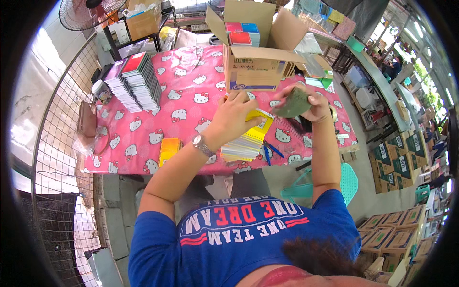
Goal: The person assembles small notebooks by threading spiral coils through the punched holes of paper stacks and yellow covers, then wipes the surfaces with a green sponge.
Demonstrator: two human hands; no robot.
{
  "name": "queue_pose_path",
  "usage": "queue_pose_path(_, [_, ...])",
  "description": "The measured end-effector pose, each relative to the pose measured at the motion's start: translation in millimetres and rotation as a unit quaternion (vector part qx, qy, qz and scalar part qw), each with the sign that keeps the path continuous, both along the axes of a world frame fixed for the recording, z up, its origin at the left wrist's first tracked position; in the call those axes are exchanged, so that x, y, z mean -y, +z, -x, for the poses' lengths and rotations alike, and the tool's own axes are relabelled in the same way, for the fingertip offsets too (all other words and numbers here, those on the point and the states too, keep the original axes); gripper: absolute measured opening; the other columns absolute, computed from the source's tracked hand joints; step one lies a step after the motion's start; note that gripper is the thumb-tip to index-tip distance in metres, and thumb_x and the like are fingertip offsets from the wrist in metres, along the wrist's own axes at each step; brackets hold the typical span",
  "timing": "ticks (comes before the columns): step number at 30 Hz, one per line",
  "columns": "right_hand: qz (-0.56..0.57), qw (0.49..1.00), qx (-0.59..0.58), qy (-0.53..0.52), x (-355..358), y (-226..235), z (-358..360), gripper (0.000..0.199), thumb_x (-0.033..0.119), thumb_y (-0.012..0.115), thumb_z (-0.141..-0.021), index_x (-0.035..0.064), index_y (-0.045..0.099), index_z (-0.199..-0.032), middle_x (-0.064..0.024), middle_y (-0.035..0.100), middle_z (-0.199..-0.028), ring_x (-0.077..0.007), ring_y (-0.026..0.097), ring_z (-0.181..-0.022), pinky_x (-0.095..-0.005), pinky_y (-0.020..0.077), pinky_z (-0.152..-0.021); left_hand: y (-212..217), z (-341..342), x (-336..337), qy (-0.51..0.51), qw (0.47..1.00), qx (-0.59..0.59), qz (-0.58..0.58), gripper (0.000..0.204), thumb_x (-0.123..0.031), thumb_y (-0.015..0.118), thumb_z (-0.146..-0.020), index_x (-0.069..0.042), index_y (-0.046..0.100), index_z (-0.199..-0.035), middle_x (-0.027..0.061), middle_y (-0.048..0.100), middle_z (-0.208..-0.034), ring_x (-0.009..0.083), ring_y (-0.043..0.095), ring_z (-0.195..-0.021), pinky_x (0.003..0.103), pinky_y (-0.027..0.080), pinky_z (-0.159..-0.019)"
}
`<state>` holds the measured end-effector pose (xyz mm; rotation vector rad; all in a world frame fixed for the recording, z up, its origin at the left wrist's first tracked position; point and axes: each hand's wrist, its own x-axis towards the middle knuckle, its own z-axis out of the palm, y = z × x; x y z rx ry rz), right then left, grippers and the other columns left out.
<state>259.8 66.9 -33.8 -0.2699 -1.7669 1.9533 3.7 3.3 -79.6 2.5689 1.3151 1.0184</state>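
A dark green pad (292,103), soft and rough-looking, is gripped in my right hand (315,104) above the right part of the table. My left hand (234,115), with a watch at its wrist, reaches over a stack of yellow spiral notebooks (244,146). Its fingers and thumb are apart and rest at the far left part of the top notebook. Blue-handled pliers (271,152) lie just right of this stack. Nearer my left forearm is a smaller orange-yellow notebook pile (169,150). A dark object under my right hand is partly hidden.
An open carton (253,71) holding red and blue notebooks stands at the table's far side. Tall notebook stacks (141,81), a cup (101,91) and a brown bag (87,122) occupy the left. A teal stool (349,182) stands beyond the near right edge.
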Motion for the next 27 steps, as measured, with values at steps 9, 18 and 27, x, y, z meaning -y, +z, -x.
queue_pose_path(9, [-0.074, 0.995, 0.052, -0.037, -0.6, -17.2, 10.8, 0.063, 0.037, 0.069, -0.08, -0.001, 0.056, -0.129, -0.016, 0.059, -0.128, -0.0266, 0.057, -0.117, -0.0401, 0.0415, -0.103, 1.3, 0.1, 4.2, 0.01, 1.0, -0.005, -0.018, 0.036, -0.039, 0.074, -0.08, -0.01, 0.061, -0.098, 0.0099, 0.057, -0.105, 0.031, 0.054, -0.105, 0.047, 0.042, -0.089])
queue_pose_path(18, [0.037, 0.995, -0.086, -0.02, -11.7, -12.0, 17.6, 0.066, 0.036, 0.069, -0.079, -0.0045, 0.054, -0.128, -0.0188, 0.06, -0.126, -0.0273, 0.059, -0.118, -0.0403, 0.0428, -0.103, 0.8, 6.7, 3.3, 0.014, 1.0, 0.026, -0.005, 0.039, -0.034, 0.074, -0.081, -0.006, 0.057, -0.103, 0.0113, 0.06, -0.113, 0.0332, 0.055, -0.109, 0.046, 0.044, -0.092])
queue_pose_path(27, [-0.401, 0.619, 0.577, -0.352, -36.4, -287.7, -35.8, 0.086, 0.048, 0.071, -0.079, 0.0033, 0.036, -0.144, -0.0218, 0.044, -0.143, -0.042, 0.041, -0.131, -0.0535, 0.0351, -0.107, 4.3, -8.4, -1.7, 0.075, 0.996, 0.04, 0.032, 0.036, -0.033, 0.073, -0.082, -0.009, 0.063, -0.107, 0.0071, 0.06, -0.123, 0.0296, 0.053, -0.114, 0.049, 0.044, -0.091])
